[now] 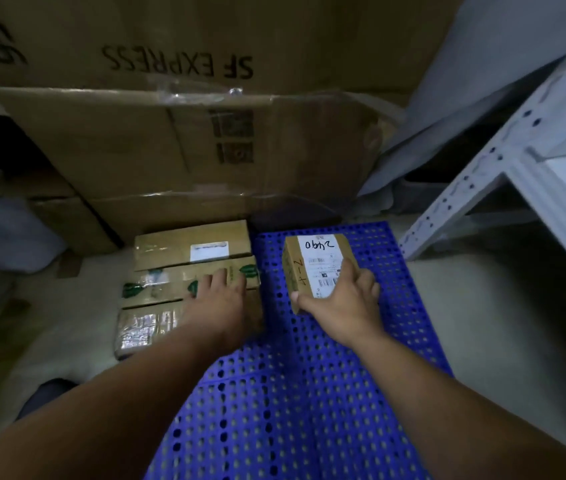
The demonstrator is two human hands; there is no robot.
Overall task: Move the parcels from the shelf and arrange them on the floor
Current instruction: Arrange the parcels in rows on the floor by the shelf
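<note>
Both arms reach forward and down, forearms nearly parallel. The right hand (343,299) grips a small parcel (316,268) from its near end, with the thumb hooked on the near left corner and the fingers curled over the right edge across its white label. That parcel sits over the far part of the blue perforated mat (309,393); I can't tell whether it rests on the mat or is held just above it. The left hand (219,296) lies palm down, fingers straight and spread, on the right end of the middle parcel (167,284), the one with green leaf marks. This one lies in a row of three on the pale floor (482,323) just left of the mat, touching the far parcel (184,245) and the near parcel (139,330), which is wrapped in shiny tape. Behind them stand big cardboard cartons (170,150), and a white shelf frame (517,168) stands at the right.
</note>
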